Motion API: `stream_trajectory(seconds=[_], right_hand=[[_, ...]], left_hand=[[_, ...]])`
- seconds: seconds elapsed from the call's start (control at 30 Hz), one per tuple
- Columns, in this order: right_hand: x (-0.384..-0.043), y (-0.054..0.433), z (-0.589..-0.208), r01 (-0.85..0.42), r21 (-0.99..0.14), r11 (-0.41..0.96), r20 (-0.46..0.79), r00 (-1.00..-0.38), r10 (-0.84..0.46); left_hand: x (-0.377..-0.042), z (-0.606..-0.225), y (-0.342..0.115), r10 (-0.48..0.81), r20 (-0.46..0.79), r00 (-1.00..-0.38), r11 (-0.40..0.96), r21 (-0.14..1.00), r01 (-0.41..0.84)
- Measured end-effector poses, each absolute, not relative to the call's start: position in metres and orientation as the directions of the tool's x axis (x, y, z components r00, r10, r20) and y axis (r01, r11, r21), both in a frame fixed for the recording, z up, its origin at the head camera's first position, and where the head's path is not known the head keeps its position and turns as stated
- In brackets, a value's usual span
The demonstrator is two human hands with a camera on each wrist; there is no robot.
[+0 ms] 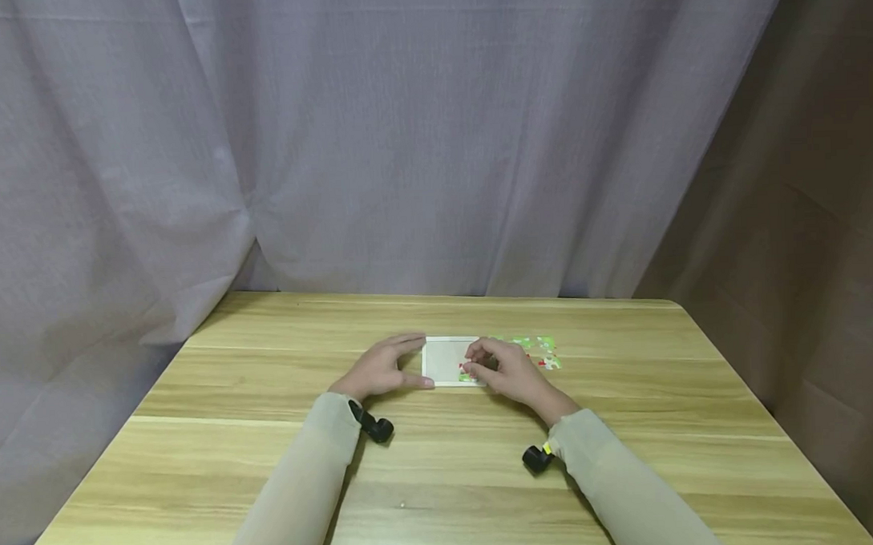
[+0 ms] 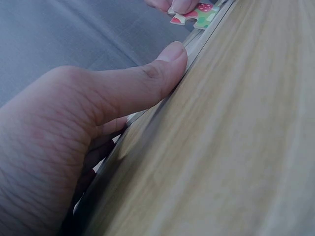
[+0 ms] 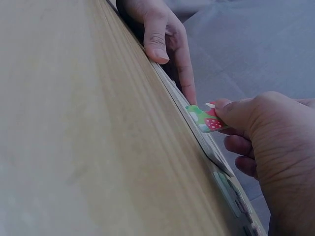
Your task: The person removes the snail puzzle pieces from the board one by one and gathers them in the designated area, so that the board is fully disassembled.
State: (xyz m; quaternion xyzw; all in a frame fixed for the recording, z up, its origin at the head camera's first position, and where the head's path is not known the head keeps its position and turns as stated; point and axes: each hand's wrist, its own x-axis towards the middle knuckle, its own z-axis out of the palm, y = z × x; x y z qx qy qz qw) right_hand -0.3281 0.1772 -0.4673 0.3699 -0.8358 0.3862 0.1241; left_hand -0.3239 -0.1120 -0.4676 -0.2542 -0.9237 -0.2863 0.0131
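A white-rimmed puzzle tray (image 1: 440,384) lies flat on the table. My left hand (image 1: 384,369) spans its left side, the thumb resting at the near corner and the extended fingers at the far corner. Between thumb and fingers, my right hand (image 1: 507,372) pinches a puzzle piece (image 3: 208,119) printed green and red with white dots. In the right wrist view this piece is tilted, its lower edge right at the tray. The left wrist view shows the same piece (image 2: 204,17) beyond the left thumb (image 2: 172,53), with scalloped cut-outs on its edge. Part of the tray's right side is hidden behind my right hand.
More puzzle pieces (image 1: 546,343) in green, white and red lie on the table right of the tray, some partly covered by my right hand. The wooden table (image 1: 443,457) ends at a grey curtain (image 1: 403,145) behind, with brownish cloth (image 1: 803,236) on the right.
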Motion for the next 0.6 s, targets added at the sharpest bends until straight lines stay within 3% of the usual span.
stream_trajectory(seconds=[0.6], right_hand=[[-0.33,0.202,-0.47,-0.642,-0.628,0.439,0.476,-0.764,-0.437]], left_hand=[[-0.324,-0.466,-0.113,0.478,0.166,-0.863,0.705,0.513,0.489]])
